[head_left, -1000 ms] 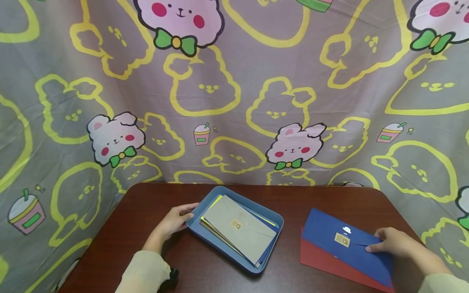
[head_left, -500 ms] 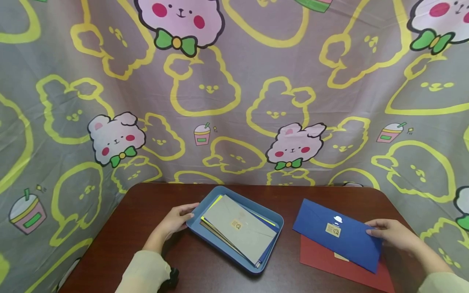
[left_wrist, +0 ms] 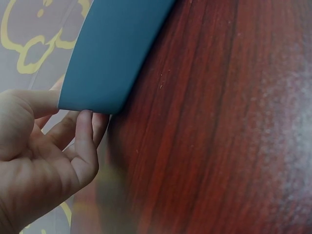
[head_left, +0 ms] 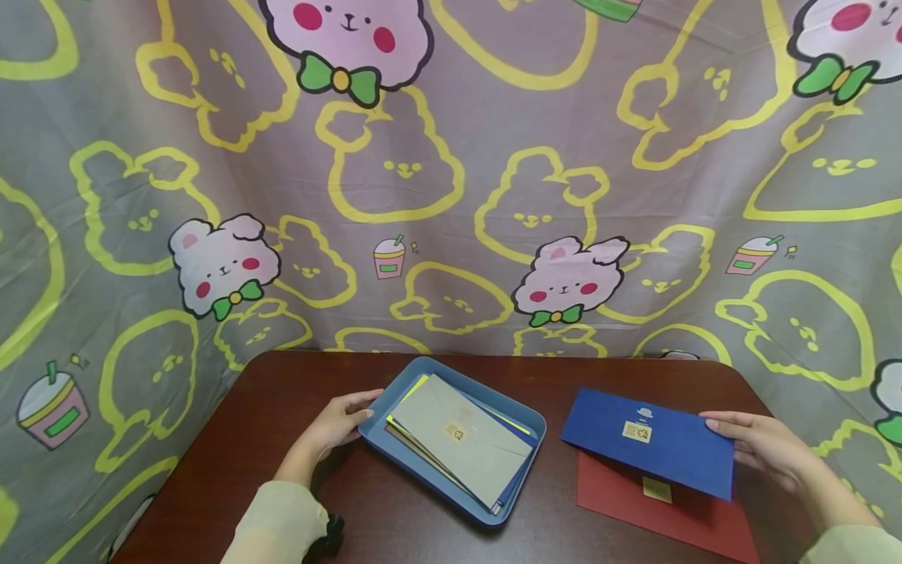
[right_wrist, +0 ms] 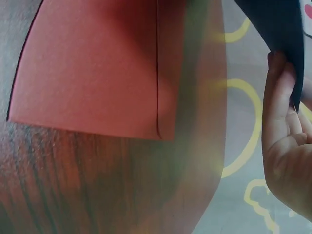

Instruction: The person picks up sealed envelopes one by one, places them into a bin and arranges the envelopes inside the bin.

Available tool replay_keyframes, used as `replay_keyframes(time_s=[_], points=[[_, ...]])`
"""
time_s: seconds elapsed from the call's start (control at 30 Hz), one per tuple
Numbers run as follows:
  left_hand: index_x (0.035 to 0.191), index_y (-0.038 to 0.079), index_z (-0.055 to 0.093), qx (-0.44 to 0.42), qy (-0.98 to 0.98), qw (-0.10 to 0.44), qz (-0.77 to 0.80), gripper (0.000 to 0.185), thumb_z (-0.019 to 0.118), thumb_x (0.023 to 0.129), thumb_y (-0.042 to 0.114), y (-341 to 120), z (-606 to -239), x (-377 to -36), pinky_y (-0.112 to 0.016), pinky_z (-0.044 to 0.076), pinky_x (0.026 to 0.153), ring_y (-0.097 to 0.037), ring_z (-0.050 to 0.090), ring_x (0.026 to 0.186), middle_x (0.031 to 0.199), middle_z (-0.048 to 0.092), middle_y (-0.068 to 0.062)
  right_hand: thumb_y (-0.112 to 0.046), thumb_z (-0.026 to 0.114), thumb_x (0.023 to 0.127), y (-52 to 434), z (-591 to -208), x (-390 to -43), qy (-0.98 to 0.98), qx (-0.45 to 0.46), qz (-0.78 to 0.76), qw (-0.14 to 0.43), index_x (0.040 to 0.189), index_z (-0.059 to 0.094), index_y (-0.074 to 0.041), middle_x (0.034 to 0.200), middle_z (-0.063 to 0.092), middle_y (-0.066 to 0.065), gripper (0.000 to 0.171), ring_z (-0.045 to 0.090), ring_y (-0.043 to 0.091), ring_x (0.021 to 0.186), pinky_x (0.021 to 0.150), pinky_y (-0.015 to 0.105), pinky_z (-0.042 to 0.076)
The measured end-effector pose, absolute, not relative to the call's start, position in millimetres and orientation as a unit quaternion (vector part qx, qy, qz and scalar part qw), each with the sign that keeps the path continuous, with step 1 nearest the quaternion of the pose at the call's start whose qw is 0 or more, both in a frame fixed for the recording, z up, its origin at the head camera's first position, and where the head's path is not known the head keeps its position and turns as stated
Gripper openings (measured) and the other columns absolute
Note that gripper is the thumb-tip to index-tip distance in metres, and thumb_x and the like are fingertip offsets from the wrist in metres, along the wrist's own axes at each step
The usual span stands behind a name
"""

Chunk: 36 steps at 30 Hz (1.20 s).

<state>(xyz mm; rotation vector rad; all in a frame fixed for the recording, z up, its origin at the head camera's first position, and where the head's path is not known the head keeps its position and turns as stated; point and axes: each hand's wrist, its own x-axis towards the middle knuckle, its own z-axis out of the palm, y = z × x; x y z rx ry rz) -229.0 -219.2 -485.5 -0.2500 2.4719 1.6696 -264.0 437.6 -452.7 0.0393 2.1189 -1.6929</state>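
A blue envelope (head_left: 655,446) with a hat print and a tan sticker is held up at its right end by my right hand (head_left: 771,450), thumb above and fingers beneath. Below it a red envelope (head_left: 634,501) with a pale sticker lies on the table, partly covered in the head view. In the right wrist view the lifted blue envelope (right_wrist: 282,29) stands well apart from the red envelope (right_wrist: 97,73). My left hand (head_left: 343,421) grips the left corner of a blue tray (head_left: 423,474); the left wrist view shows fingers at the tray's wall (left_wrist: 107,63).
Inside the tray a grey envelope (head_left: 461,442) with a tan sticker tops a stack of several envelopes, with yellow and blue edges showing. The dark wooden table (head_left: 303,384) ends at a cartoon-print curtain (head_left: 451,235) behind it.
My right hand has lifted the blue envelope off the red one and shifted it up and to the left, uncovering more of the red envelope and its sticker. The left hand and tray stay put.
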Motion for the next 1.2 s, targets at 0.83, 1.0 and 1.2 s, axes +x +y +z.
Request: replay_keyframes(time_s=[0.83,1.0,1.2], points=[[0.143,0.008,0.061,-0.086,0.818,0.075,0.563,0.041,0.06,0.102,0.003,-220,-483,-230,-0.045,0.056,0.085,-0.021,0.066,0.099,0.133,0.063,-0.019,-0.006,0.045,0.11,381,-431,-262,0.618,-0.086,-0.754,0.204,0.111,0.079,-0.031,0.108,0.074,-0.008,0.042,0.071,0.01,0.094,0.081,0.026,0.057],[0.143,0.008,0.061,-0.086,0.819,0.074,0.562,0.041,0.061,0.102,0.003,-220,-483,-230,-0.045,0.056,0.086,-0.021,0.065,0.1,0.132,0.064,-0.018,-0.002,0.039,0.11,371,-430,-262,0.569,-0.132,-0.775,0.244,0.118,0.077,-0.027,0.115,0.074,-0.005,0.046,0.071,0.013,0.102,0.087,0.028,0.056],[0.143,0.008,0.062,-0.093,0.813,0.078,0.57,0.041,0.06,0.102,0.002,-220,-486,-231,-0.04,0.056,0.08,-0.019,0.065,0.093,0.126,0.066,-0.014,-0.001,0.034,0.111,356,-429,-261,0.513,-0.145,-0.799,0.277,0.122,0.076,-0.021,0.119,0.073,-0.001,0.048,0.07,0.015,0.106,0.091,0.029,0.055]])
